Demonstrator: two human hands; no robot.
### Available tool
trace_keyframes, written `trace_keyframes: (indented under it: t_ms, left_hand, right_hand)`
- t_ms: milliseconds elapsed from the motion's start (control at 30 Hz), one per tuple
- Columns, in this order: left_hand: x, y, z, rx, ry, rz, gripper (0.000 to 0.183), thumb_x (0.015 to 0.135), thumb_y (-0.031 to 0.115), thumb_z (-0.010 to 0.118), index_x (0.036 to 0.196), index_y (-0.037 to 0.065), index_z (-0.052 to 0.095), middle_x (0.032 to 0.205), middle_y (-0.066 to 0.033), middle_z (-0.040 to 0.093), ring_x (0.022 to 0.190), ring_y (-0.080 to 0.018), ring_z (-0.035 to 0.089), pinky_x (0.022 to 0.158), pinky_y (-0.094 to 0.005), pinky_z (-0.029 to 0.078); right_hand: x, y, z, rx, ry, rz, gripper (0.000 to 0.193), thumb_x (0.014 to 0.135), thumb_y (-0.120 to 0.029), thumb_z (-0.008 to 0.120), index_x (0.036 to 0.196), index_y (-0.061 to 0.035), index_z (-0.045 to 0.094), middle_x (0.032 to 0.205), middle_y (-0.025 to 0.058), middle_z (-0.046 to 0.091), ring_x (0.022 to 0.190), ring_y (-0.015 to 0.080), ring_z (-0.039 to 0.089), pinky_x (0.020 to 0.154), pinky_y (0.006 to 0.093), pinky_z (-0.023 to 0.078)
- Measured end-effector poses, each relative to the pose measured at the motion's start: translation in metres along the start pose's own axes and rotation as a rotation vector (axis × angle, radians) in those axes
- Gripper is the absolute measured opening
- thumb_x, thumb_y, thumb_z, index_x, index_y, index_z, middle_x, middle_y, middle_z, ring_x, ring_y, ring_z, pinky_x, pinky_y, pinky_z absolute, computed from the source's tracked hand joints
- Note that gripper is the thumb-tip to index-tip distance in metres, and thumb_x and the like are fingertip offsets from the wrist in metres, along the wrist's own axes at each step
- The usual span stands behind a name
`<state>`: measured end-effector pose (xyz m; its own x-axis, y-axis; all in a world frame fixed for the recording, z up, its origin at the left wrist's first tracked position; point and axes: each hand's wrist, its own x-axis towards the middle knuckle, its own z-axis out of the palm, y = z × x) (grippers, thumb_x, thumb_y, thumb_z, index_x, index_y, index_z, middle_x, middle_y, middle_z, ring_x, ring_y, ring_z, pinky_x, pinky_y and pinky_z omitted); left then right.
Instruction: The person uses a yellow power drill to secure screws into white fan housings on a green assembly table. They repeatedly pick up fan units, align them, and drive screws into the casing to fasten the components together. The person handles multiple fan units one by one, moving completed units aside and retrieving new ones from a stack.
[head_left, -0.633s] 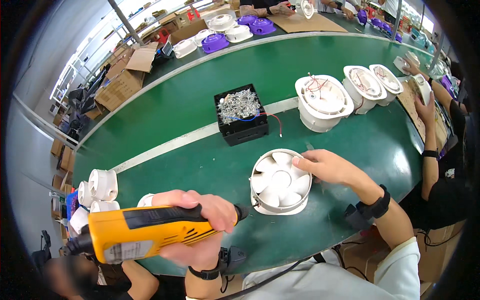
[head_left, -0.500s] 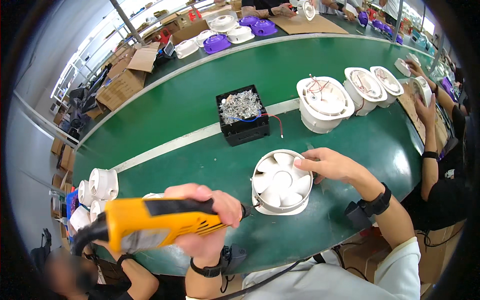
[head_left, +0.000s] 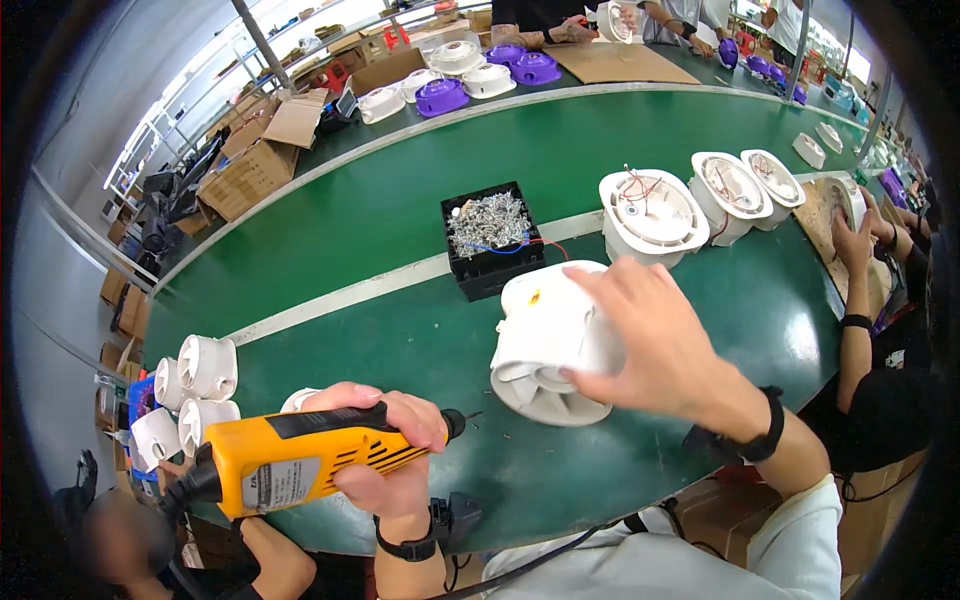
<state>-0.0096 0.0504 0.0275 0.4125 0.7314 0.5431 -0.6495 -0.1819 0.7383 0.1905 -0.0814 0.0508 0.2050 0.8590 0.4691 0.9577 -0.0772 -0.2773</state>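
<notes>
My left hand [head_left: 395,455] is wrapped around a yellow-and-black electric screwdriver [head_left: 285,465], its thin bit pointing right over the table. With my right hand [head_left: 665,345] I grip a white fan housing [head_left: 550,325] by its right side, thumb near the lower rim and fingers over the top. The housing is tilted, so its side wall faces up and the fan blades show at the near, lower side. A yellowish mark is on its wall. The bit is apart from the housing. Just beyond stands a black box [head_left: 490,283] filled with small metal screws.
White housings with red wires [head_left: 652,215] stand at the right rear, and more white housings [head_left: 208,368] at the left. A few loose screws [head_left: 507,435] lie on the green table [head_left: 370,330]. Co-workers' hands [head_left: 850,250] work at the far right; another person sits at lower left.
My right hand has taken hold of the fan housing and tipped it from blades-up onto its side. The screwdriver has drawn slightly left, its bit away from the housing.
</notes>
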Motion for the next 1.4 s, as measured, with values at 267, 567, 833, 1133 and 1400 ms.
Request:
trace_keyframes:
  t_ms: [267,567,833,1133,1400]
  left_hand:
    - [-0.004,-0.009,-0.003,0.070,-0.001,0.121,0.061,0.087,0.061,0.047,0.107,0.004,0.038,0.056,-0.0069,0.047,0.040,-0.0163,0.044,0.037,-0.0277,0.039]
    - [-0.006,0.000,-0.008,0.032,0.002,0.141,0.061,0.086,0.061,0.049,0.105,0.004,0.037,0.058,-0.0081,0.050,0.042,-0.0178,0.047,0.040,-0.0291,0.042]
    - [-0.004,-0.006,-0.009,-0.005,0.033,0.199,0.058,0.087,0.058,0.051,0.107,0.005,0.037,0.058,-0.0079,0.050,0.041,-0.0161,0.045,0.040,-0.0263,0.039]
    - [-0.005,-0.007,-0.016,0.000,0.119,0.222,0.056,0.087,0.058,0.049,0.106,0.007,0.038,0.055,-0.0055,0.044,0.040,-0.0140,0.042,0.038,-0.0235,0.034]
    - [-0.015,0.003,-0.017,0.011,0.091,0.253,0.049,0.091,0.054,0.046,0.106,0.008,0.036,0.057,-0.0078,0.049,0.041,-0.0151,0.046,0.039,-0.0237,0.038]
  right_hand:
    - [-0.069,0.004,0.022,-0.529,0.064,-0.403,0.050,0.076,-0.026,0.061,0.125,-0.0149,0.056,0.095,0.0049,0.045,0.081,0.0182,0.046,0.081,0.0330,0.039]
    - [-0.129,-0.004,0.014,-0.344,-0.102,-0.360,0.044,0.077,-0.025,0.068,0.120,-0.0193,0.059,0.104,0.0038,0.051,0.095,0.0180,0.051,0.087,0.0328,0.040]
    - [-0.087,-0.013,0.019,-0.114,-0.019,-0.128,0.049,0.071,-0.028,0.074,0.111,-0.0062,0.057,0.108,0.0117,0.052,0.099,0.0271,0.051,0.090,0.0402,0.042]
    - [-0.111,-0.008,-0.009,-0.237,-0.131,0.041,0.052,0.071,-0.028,0.072,0.118,-0.0113,0.054,0.110,0.0103,0.055,0.098,0.0270,0.054,0.084,0.0399,0.044]
    - [-0.165,0.081,-0.051,-0.551,0.124,0.405,0.051,0.067,-0.012,0.074,0.115,-0.0078,0.057,0.112,0.0158,0.054,0.105,0.0352,0.051,0.094,0.0462,0.040]
